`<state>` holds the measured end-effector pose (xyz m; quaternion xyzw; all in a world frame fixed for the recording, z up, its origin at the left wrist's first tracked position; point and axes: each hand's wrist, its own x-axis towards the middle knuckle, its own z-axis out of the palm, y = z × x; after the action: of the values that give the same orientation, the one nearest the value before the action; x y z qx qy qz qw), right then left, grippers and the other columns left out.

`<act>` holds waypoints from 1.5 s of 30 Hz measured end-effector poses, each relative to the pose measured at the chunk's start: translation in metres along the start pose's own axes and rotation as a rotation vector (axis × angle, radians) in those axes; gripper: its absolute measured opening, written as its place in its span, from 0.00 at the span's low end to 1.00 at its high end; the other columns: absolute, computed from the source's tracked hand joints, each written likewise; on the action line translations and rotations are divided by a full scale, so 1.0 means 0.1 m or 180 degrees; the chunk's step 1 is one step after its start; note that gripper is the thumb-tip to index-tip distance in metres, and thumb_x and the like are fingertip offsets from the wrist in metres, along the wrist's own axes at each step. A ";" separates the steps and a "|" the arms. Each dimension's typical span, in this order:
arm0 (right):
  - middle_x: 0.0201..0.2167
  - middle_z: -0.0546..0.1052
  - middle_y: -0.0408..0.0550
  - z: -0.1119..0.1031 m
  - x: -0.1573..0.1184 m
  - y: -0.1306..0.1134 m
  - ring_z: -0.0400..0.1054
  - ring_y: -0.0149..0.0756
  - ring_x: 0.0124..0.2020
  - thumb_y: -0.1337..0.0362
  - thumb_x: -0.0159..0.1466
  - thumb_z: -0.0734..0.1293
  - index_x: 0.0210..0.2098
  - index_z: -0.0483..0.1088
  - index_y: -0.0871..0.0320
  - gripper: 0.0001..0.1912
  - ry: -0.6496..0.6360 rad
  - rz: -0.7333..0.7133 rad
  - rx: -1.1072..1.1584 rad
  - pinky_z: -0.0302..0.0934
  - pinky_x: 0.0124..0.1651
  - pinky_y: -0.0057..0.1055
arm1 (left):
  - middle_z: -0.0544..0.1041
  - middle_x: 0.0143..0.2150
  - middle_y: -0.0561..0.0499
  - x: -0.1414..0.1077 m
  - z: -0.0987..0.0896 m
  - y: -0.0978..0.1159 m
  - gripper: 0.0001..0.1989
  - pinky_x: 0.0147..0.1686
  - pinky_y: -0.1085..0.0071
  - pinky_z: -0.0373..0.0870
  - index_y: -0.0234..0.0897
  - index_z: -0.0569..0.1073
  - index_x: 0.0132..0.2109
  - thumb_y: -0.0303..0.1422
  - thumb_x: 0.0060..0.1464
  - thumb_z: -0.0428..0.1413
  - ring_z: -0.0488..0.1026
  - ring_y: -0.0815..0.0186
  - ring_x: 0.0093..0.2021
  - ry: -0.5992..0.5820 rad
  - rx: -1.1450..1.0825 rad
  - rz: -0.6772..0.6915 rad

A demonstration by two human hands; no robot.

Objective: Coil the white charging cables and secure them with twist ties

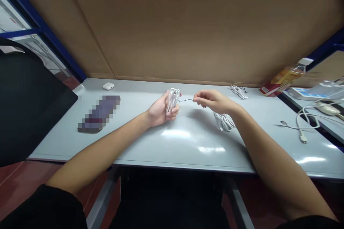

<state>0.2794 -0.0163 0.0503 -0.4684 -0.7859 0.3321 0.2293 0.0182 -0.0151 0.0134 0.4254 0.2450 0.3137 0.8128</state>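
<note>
My left hand [160, 110] is closed around a folded bundle of white cable [172, 98], held upright above the grey table [150, 143]. A thin black twist tie [186, 100] runs from the bundle to my right hand [212, 101], whose fingertips pinch its free end. Under my right wrist lies a second coiled white cable [224, 121] on the table. A third tied white cable [238, 91] rests further back to the right.
A white earbud case [108, 86] and a blurred dark flat object [100, 113] lie at the left. A loose white cable with a plug [303, 128] and a tipped bottle [286, 77] are at the right. A cardboard wall [172, 25] backs the table.
</note>
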 end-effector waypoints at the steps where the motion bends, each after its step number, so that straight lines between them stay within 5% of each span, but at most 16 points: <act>1: 0.33 0.76 0.48 -0.08 -0.01 0.07 0.66 0.37 0.32 0.49 0.69 0.66 0.37 0.73 0.54 0.15 0.0199 0.0151 -0.0270 0.60 0.35 0.35 | 0.64 0.23 0.56 0.03 -0.01 -0.01 0.17 0.19 0.76 0.52 0.41 0.73 0.48 0.49 0.67 0.52 0.53 0.72 0.17 0.0236 0.0203 -0.0002; 6: 0.37 0.80 0.52 -0.40 -0.07 0.45 0.69 0.41 0.34 0.57 0.69 0.65 0.37 0.75 0.55 0.10 0.0535 0.0746 -0.1214 0.60 0.36 0.38 | 0.70 0.28 0.54 0.06 -0.02 -0.09 0.19 0.21 0.75 0.52 0.41 0.72 0.53 0.50 0.66 0.56 0.61 0.71 0.21 0.1052 0.1495 0.0071; 9: 0.37 0.81 0.54 -0.45 -0.09 0.59 0.70 0.42 0.34 0.59 0.69 0.66 0.35 0.75 0.56 0.10 0.0391 0.0824 -0.1258 0.60 0.36 0.40 | 0.75 0.33 0.51 -0.01 0.01 -0.15 0.28 0.30 0.71 0.62 0.42 0.68 0.66 0.48 0.65 0.57 0.70 0.65 0.29 0.0926 0.2310 0.0356; 13: 0.37 0.82 0.55 -0.42 -0.08 0.60 0.71 0.43 0.35 0.60 0.69 0.66 0.34 0.77 0.56 0.10 0.0378 0.0832 -0.1340 0.61 0.38 0.41 | 0.78 0.51 0.42 -0.10 0.07 -0.21 0.33 0.49 0.62 0.66 0.44 0.63 0.72 0.43 0.63 0.59 0.75 0.52 0.51 0.0767 0.3310 0.0857; 17: 0.41 0.81 0.58 -0.33 -0.08 0.38 0.72 0.42 0.35 0.59 0.70 0.65 0.39 0.76 0.59 0.11 0.0534 0.0857 -0.1365 0.61 0.37 0.40 | 0.78 0.52 0.42 -0.14 0.15 -0.21 0.36 0.48 0.61 0.67 0.43 0.58 0.75 0.39 0.64 0.58 0.76 0.52 0.46 0.0544 0.3862 0.1026; 23: 0.39 0.80 0.51 0.07 -0.09 -0.13 0.72 0.40 0.34 0.45 0.68 0.67 0.46 0.78 0.54 0.19 0.0008 0.0346 -0.1194 0.62 0.34 0.36 | 0.79 0.55 0.40 -0.12 0.14 -0.21 0.26 0.52 0.55 0.68 0.40 0.69 0.66 0.37 0.62 0.58 0.74 0.47 0.56 0.0417 0.4167 0.1073; 28: 0.42 0.78 0.53 0.41 -0.14 -0.37 0.72 0.43 0.39 0.51 0.68 0.68 0.49 0.77 0.53 0.16 -0.0262 0.0021 -0.1441 0.62 0.37 0.36 | 0.80 0.43 0.44 -0.11 0.10 -0.21 0.08 0.41 0.61 0.71 0.39 0.73 0.44 0.32 0.57 0.60 0.77 0.55 0.42 0.0532 0.3921 0.1144; 31: 0.42 0.78 0.53 0.40 -0.12 -0.34 0.71 0.41 0.37 0.59 0.68 0.67 0.43 0.78 0.54 0.10 -0.0339 -0.0097 -0.1414 0.62 0.37 0.36 | 0.78 0.41 0.47 -0.11 0.13 -0.18 0.08 0.33 0.65 0.73 0.39 0.70 0.43 0.30 0.55 0.59 0.77 0.62 0.35 0.0521 0.3020 0.0660; 34: 0.40 0.79 0.51 0.30 -0.09 -0.26 0.72 0.41 0.38 0.67 0.67 0.64 0.40 0.77 0.54 0.09 -0.0516 -0.0312 -0.1156 0.62 0.39 0.36 | 0.77 0.47 0.45 -0.11 0.18 -0.16 0.09 0.35 0.65 0.77 0.38 0.70 0.43 0.29 0.54 0.59 0.80 0.60 0.40 0.0063 0.2259 0.0288; 36: 0.40 0.80 0.50 0.26 -0.08 -0.23 0.72 0.41 0.39 0.68 0.67 0.63 0.39 0.77 0.54 0.10 -0.0543 -0.0307 -0.1024 0.62 0.39 0.35 | 0.78 0.46 0.45 -0.10 0.19 -0.16 0.09 0.37 0.65 0.76 0.38 0.71 0.44 0.30 0.55 0.59 0.79 0.59 0.43 -0.0118 0.2350 0.0344; 38: 0.39 0.80 0.51 0.27 -0.08 -0.24 0.72 0.41 0.37 0.64 0.67 0.65 0.39 0.77 0.54 0.07 -0.0461 -0.0185 -0.1068 0.62 0.38 0.35 | 0.79 0.42 0.46 -0.08 0.16 -0.16 0.07 0.37 0.66 0.72 0.38 0.73 0.43 0.31 0.57 0.58 0.77 0.61 0.41 0.0026 0.2870 0.0709; 42: 0.39 0.78 0.53 0.40 -0.11 -0.32 0.70 0.41 0.34 0.57 0.64 0.69 0.38 0.76 0.55 0.09 -0.0236 0.0081 -0.1522 0.60 0.35 0.36 | 0.76 0.39 0.48 -0.03 -0.03 -0.11 0.05 0.39 0.65 0.67 0.38 0.76 0.41 0.31 0.59 0.56 0.72 0.62 0.37 0.0912 0.3915 0.1512; 45: 0.38 0.79 0.52 0.41 -0.13 -0.35 0.70 0.41 0.33 0.62 0.60 0.70 0.34 0.74 0.54 0.03 -0.0364 0.0334 -0.1676 0.59 0.32 0.35 | 0.73 0.46 0.47 0.01 -0.21 -0.06 0.11 0.43 0.64 0.68 0.40 0.77 0.47 0.33 0.57 0.58 0.71 0.62 0.38 0.1448 0.4262 0.1379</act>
<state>0.2375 -0.0526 0.0473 -0.5324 -0.8316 0.1536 0.0373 0.0067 -0.0054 -0.0025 0.7935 0.4568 0.3310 0.2283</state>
